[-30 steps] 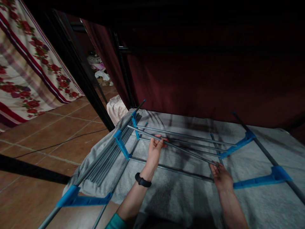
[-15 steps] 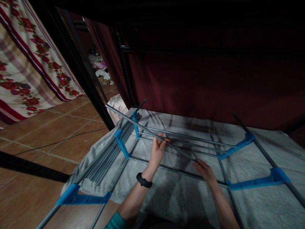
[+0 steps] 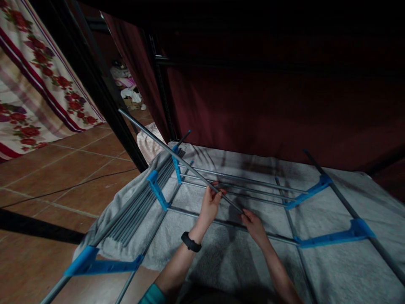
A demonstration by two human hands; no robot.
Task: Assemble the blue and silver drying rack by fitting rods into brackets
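Observation:
A loose grey metal tube (image 3: 152,136) slants across the middle, its far end raised at the upper left. My left hand (image 3: 210,203), with a dark band on the wrist, is closed round it partway along. My right hand (image 3: 253,224) pinches its near end. Below and around the hands lies a partly built rack of grey tubes joined by blue plastic brackets, with one bracket (image 3: 158,191) to the left and another (image 3: 337,234) to the right. Several cross tubes (image 3: 253,179) span the rack behind the held tube.
A bundle of loose tubes (image 3: 136,215) lies on the left of the grey blanket (image 3: 228,257). Black metal posts (image 3: 104,97) rise at the left and a dark red cloth (image 3: 253,114) hangs behind. A flowered curtain (image 3: 44,80) hangs over the tiled floor (image 3: 91,156).
The held tube has slid up and to the left, its far end now higher. My right hand has come leftward, nearer my left hand, with its fingers on the tube's end.

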